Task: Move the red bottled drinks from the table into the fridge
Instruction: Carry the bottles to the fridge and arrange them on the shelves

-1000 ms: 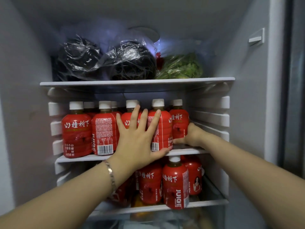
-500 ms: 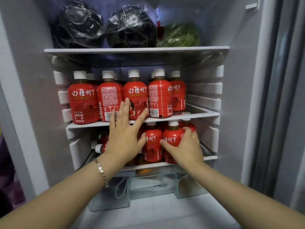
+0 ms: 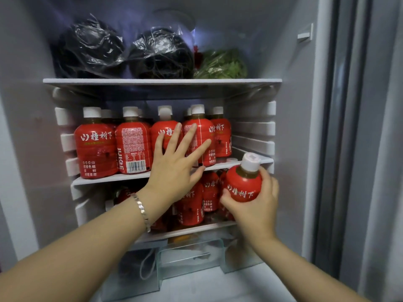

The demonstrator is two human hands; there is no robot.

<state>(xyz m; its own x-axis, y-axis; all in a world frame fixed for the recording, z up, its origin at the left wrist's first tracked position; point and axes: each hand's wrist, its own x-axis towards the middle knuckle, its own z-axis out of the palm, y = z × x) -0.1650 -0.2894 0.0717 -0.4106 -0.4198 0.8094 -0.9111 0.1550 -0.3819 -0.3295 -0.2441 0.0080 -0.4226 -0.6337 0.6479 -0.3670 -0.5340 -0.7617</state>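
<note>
Two hands: left hand (image 3: 174, 168) grip wide, fingers (image 3: 188, 138) spread on shelved red bottles (image 3: 96, 147); right hand (image 3: 255, 211) grip holds a bottle (image 3: 243, 186).

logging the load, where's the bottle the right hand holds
Head view, right of centre: the held bottle is gripped by the right hand in front of the lower shelf's bottles, its cap by the middle shelf's right front edge.

Black bag (image 3: 91, 49), second black bag (image 3: 161, 54) alongside (glossy plastic); leafy greens (image 3: 222, 65) right; clear drawer (image 3: 189, 255) lowest.
</note>
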